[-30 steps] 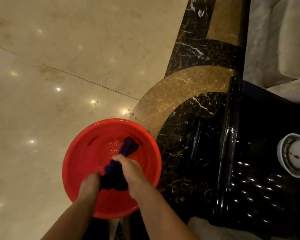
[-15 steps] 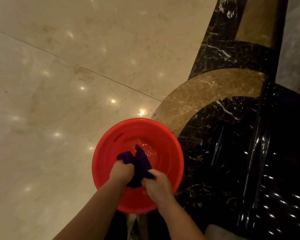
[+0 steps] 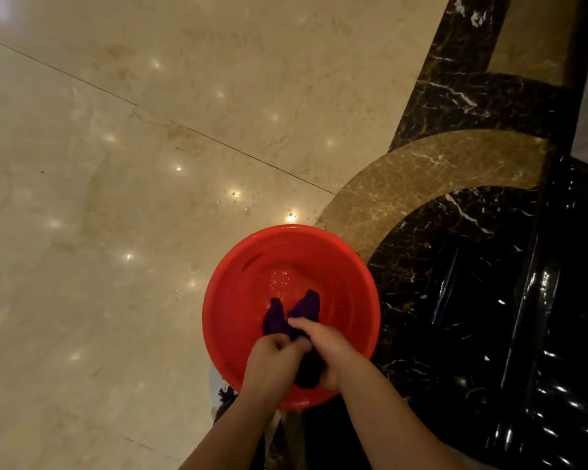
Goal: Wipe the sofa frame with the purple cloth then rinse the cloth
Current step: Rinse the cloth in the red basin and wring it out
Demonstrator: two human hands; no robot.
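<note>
A red plastic basin (image 3: 238,266) with a little water stands on the marble floor. Over its near half, both hands grip the wet purple cloth (image 3: 304,308), which is bunched and twisted between them. My left hand (image 3: 272,357) is closed on the cloth's left part. My right hand (image 3: 323,347) is closed on its right part, with a dark fold hanging below the palm. Two ends of the cloth stick up past my fingers toward the water.
A glossy black table (image 3: 564,334) stands close to the basin's right side. The floor is beige marble (image 3: 116,198) on the left, with black and brown inlay (image 3: 438,164) on the right. Water drops lie beyond the basin's far rim.
The view has shifted left, so the basin sits further right in frame. My hands have come closer together and twisted the cloth, which now shows two ends instead of one.
</note>
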